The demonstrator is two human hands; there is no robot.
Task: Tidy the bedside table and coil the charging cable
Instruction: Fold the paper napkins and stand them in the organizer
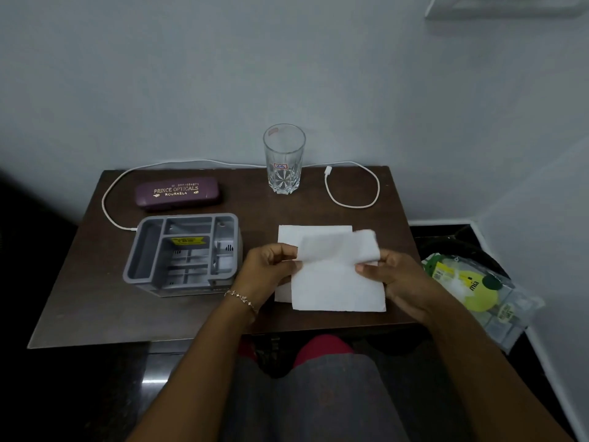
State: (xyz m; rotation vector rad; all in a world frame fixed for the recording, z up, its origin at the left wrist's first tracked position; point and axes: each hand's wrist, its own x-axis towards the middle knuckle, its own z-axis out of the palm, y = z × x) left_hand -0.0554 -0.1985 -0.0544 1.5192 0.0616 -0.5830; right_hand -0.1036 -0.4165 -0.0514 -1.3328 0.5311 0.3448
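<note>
Both hands meet over the white paper napkin [334, 288], which lies on the front right part of the bedside table [95, 298]. The left hand [271, 266] pinches the left end of its raised, folded-over flap and the right hand [398, 275] pinches the right end, fingers curled, while the lower sheet rests flat with its near edge close to the table's front edge. The charging cable [378, 186] lies uncoiled and well beyond the hands: it runs from the grey organiser tray [185, 253] round the spectacle case [177, 193], along the back edge behind the glass [283, 161], then loops on the right, its plug [328, 170] lying beside the glass. Bare wood shows at the front left and between glass and napkin. A plastic packet [478, 291] lies off the right edge
</note>
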